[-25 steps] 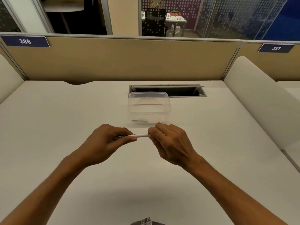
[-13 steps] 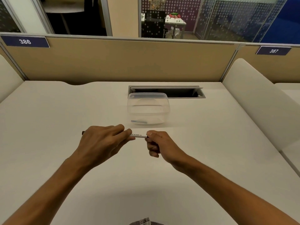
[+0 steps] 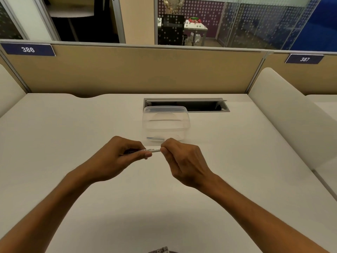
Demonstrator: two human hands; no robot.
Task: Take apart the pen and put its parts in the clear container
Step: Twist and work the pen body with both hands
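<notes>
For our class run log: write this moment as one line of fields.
left hand grips pen barrel | right hand pinches its right end | clear container behind, a part inside | pen not yet apart

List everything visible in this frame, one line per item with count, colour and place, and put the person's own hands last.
pen: 1, white barrel with dark print, held level above the desk between both hands
clear container: 1, transparent, on the desk beyond the hands, a small bluish part lying in it
desk: 1, off-white, fills the foreground
cable slot: 1, grey frame, dark inside, behind the container
partition: 1, tan, along the desk's far edge
number plates: 2, dark blue, 386 at left, 387 at right
left hand: 1, grips the pen's left part
right hand: 1, pinches the pen's right end
</notes>
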